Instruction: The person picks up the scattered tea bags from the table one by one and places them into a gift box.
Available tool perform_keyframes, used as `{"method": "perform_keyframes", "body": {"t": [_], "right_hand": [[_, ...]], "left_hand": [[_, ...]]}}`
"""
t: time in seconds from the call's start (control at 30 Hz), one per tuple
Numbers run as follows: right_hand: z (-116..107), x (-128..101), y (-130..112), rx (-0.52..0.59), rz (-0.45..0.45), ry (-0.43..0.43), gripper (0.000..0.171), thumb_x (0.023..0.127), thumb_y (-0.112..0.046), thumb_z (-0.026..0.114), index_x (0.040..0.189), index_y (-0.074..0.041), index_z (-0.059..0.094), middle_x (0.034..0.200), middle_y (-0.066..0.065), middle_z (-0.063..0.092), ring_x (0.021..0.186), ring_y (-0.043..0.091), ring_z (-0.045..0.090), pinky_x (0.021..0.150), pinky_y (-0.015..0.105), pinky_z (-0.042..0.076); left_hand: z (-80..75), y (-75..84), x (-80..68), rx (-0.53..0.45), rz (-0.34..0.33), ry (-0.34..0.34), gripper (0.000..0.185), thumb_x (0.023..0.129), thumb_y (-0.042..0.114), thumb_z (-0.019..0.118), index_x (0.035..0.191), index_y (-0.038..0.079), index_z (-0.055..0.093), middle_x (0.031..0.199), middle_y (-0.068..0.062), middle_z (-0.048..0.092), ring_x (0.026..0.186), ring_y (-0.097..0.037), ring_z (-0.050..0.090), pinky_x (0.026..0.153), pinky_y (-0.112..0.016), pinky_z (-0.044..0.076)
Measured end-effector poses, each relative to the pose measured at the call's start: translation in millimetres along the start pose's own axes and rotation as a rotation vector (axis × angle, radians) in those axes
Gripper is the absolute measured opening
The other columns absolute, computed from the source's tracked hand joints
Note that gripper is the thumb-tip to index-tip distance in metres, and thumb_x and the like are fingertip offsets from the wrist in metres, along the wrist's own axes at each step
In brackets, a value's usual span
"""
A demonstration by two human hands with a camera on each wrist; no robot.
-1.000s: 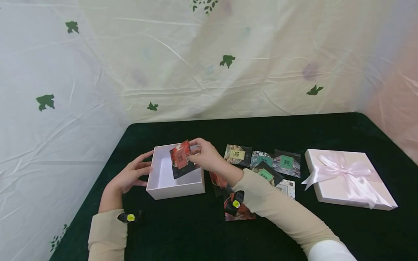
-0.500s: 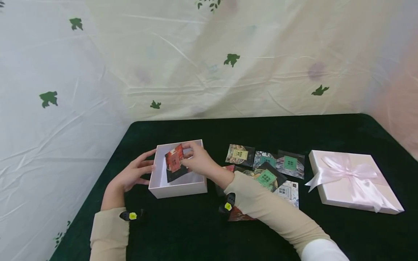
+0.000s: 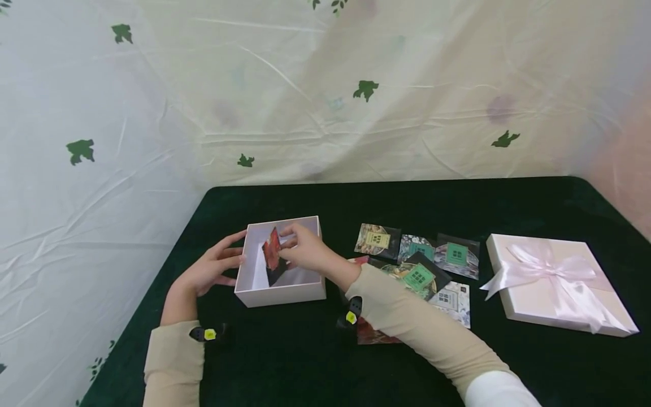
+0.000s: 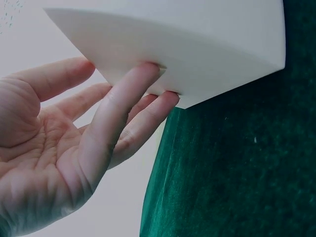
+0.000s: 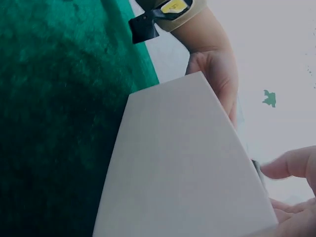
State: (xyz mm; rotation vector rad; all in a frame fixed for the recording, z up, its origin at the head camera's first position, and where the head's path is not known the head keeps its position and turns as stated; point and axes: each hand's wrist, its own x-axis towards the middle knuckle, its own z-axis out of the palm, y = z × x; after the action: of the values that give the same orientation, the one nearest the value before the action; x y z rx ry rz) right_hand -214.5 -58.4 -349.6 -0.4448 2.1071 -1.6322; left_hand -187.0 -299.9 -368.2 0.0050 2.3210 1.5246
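A white box without a lid stands on the dark green tabletop. My right hand pinches a red and black printed sachet between thumb and fingers, steeply tilted inside the box. In the right wrist view the front wall of the box fills the middle and hides most of the sachet. My left hand is at the box's left side, fingers extended and spread. The left wrist view shows its fingertips touching the outer wall.
Right of the box lie several flat printed sachets, some overlapping, partly under my right forearm. Farther right sits a pale pink box lid with a satin bow. A leaf-patterned cloth hangs behind the table.
My right hand has moved left and down into the box with the sachet, which now stands steeper and narrower in view. My left hand has stayed on the box's side.
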Motion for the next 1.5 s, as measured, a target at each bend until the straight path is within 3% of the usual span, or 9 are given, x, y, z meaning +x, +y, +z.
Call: {"method": "perform_keyframes", "body": {"t": [0.33, 0.57, 1.1, 1.5], "right_hand": [[-10.1, -1.6, -3.3, -0.143, -0.030, -0.011, 0.040, 0.089, -0.007, 0.064, 0.126, 0.002, 0.052, 0.116, 0.019, 0.062, 0.096, 0.026, 0.064, 0.071, 0.027, 0.057], [-17.2, -5.6, -8.0, -0.252, -0.088, -0.031, 0.037, 0.089, -0.010, 0.063, 0.124, -0.001, 0.056, 0.117, 0.016, 0.063, 0.108, 0.026, 0.060, 0.081, 0.029, 0.054], [-42.0, -28.5, -19.7, -0.352, -0.092, -0.027, 0.040, 0.089, -0.014, 0.065, 0.127, -0.005, 0.055, 0.119, 0.012, 0.063, 0.111, 0.023, 0.059, 0.090, 0.035, 0.052], [-75.3, -52.8, -24.9, -0.461, -0.154, -0.085, 0.043, 0.088, -0.018, 0.067, 0.127, -0.004, 0.055, 0.119, 0.014, 0.062, 0.108, 0.025, 0.061, 0.091, 0.035, 0.052]], "left_hand": [[1.3, 1.3, 0.4, 0.005, 0.007, -0.002, 0.074, 0.094, 0.033, 0.058, 0.153, 0.026, 0.014, 0.152, -0.024, 0.023, 0.129, -0.046, 0.035, 0.086, -0.051, 0.053], [1.7, -0.5, -1.0, 0.002, -0.002, 0.014, 0.073, 0.094, 0.033, 0.058, 0.153, 0.026, 0.015, 0.152, -0.023, 0.024, 0.129, -0.046, 0.037, 0.086, -0.051, 0.053], [1.8, -2.6, -0.2, -0.006, 0.003, -0.001, 0.071, 0.096, 0.030, 0.056, 0.153, 0.026, 0.015, 0.152, -0.023, 0.023, 0.129, -0.046, 0.036, 0.087, -0.051, 0.052], [0.9, 3.6, -2.2, 0.003, 0.009, -0.008, 0.071, 0.096, 0.028, 0.055, 0.153, 0.025, 0.013, 0.153, -0.024, 0.021, 0.130, -0.046, 0.034, 0.088, -0.053, 0.051]]}}
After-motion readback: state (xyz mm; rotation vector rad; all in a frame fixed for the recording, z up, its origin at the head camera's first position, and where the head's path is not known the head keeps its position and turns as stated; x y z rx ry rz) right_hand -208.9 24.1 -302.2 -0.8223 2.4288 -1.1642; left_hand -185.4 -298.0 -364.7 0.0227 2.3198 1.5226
